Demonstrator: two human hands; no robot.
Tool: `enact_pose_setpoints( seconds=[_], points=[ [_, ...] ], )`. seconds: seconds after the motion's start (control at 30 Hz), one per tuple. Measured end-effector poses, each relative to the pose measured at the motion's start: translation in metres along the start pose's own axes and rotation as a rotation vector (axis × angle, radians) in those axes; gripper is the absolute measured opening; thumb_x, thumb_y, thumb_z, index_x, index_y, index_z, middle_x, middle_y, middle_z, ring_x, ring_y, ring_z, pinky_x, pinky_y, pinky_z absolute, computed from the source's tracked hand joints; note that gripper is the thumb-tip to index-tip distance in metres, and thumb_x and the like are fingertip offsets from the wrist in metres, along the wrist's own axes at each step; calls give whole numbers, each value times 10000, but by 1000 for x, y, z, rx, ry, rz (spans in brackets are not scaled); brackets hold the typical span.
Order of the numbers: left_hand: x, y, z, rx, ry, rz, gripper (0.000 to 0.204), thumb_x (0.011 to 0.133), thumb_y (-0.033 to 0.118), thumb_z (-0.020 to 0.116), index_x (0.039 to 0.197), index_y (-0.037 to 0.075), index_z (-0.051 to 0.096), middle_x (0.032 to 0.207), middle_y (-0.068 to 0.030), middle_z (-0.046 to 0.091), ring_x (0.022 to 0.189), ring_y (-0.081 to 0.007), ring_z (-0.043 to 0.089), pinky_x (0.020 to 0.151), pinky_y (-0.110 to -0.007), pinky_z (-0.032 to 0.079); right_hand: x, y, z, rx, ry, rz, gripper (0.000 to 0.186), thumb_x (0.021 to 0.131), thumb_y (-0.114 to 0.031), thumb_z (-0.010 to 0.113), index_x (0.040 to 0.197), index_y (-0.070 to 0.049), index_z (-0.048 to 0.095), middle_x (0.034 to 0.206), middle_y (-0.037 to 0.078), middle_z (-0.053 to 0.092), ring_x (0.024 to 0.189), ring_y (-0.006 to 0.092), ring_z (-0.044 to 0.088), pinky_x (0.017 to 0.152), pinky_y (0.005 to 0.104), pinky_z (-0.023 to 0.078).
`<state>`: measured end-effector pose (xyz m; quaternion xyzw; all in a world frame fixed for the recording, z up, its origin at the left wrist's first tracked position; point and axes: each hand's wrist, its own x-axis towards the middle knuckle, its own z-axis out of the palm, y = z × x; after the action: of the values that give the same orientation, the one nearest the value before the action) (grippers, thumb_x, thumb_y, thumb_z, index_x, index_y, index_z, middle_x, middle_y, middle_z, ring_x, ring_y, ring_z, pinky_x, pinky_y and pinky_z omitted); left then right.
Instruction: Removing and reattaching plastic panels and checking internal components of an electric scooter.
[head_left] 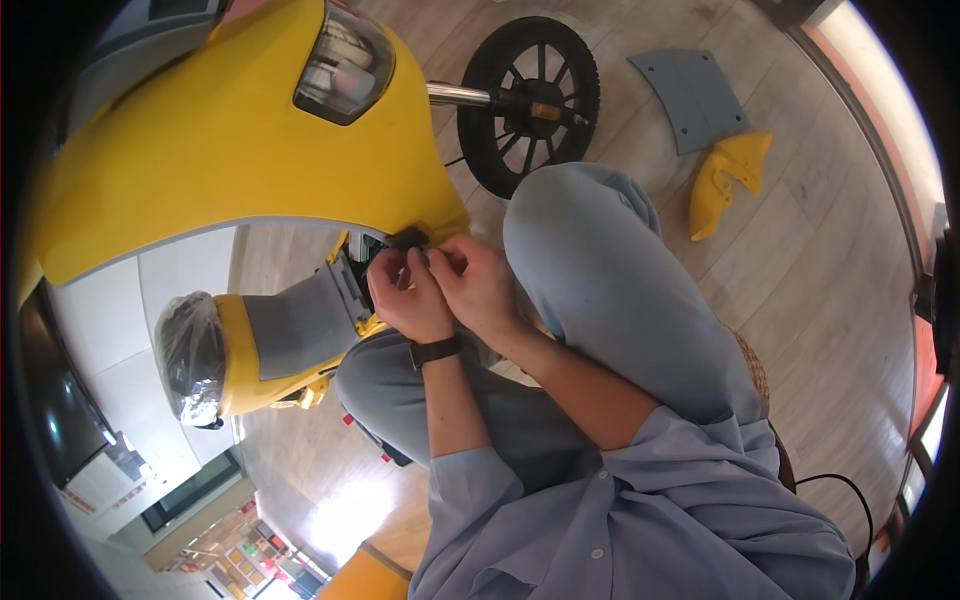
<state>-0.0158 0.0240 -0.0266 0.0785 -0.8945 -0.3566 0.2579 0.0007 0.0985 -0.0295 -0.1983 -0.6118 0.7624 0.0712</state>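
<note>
My left hand (408,300) and my right hand (476,288) meet at the lower edge of a yellow scooter body (300,170). Both have their fingers bent in a pinch, thumbs up, beside a small black part (407,239) under that edge. Whatever lies between the fingertips is too small and hidden to name. A black wristband (436,351) is on my left wrist. Just left of the hands are the scooter's grey footboard (300,322) and some dark fittings in its opening. A clear headlight (345,65) is set in the yellow body.
The black spoked front wheel (529,105) stands beyond my right knee. On the wood floor at the right lie a grey panel (692,98) and a yellow curved cover (722,187). Plastic film (190,350) wraps the scooter's end at left. A black cable (850,482) curves at lower right.
</note>
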Motion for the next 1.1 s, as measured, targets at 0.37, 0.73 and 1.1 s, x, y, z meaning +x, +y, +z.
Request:
enact_pose_setpoints(
  seconds=[0.37, 0.73, 1.1],
  points=[
    [2, 11, 2, 29, 55, 115, 248, 760, 51, 678, 983, 7, 578, 840, -108, 595, 748, -217, 618, 675, -322, 547, 0, 7, 1, 11, 12, -65, 125, 825, -131, 638, 821, -7, 621, 702, 131, 650, 632, 255, 647, 589, 330, 497],
    [3, 12, 3, 39, 39, 31, 310, 703, 28, 682, 990, 3, 565, 844, -90, 623, 733, -163, 624, 642, -288, 556, 2, 11, -2, 2, -1, -27, 137, 829, -136, 632, 827, -2, 604, 720, 140, 641, 660, 255, 641, 611, 334, 496],
    [3, 9, -1, -45, 35, -83, 292, 674, 6, 652, 952, 9, 565, 850, -61, 571, 736, -148, 585, 574, -287, 540, 4, 19, 0, -120, 40, -221, 82, 811, -87, 628, 833, -12, 604, 702, 87, 619, 620, 158, 622, 548, 280, 480]
  ],
)
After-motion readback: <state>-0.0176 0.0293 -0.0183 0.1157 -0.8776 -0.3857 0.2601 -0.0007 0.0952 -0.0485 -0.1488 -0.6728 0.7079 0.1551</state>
